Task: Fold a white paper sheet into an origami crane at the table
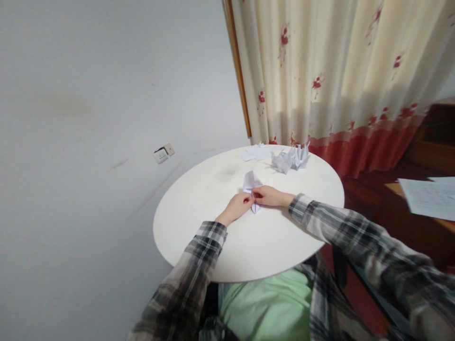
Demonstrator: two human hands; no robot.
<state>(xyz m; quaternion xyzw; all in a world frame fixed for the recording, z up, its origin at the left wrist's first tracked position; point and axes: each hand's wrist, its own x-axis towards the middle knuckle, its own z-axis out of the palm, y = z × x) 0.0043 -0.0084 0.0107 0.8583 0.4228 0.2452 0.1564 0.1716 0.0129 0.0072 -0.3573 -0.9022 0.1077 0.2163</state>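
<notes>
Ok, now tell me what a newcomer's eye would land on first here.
Probably the cream curtain with red flowers and a red lower band, hanging beyond the table at upper right. Next, the round white table, where the left hand and right hand pinch a folded white paper near the middle. Pointed white origami figures cluster toward its far right.

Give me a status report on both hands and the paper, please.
Left hand and right hand pinching folded white paper. Paper partly hidden by hands. Other folded pieces farther back on table, out of the way.
</notes>
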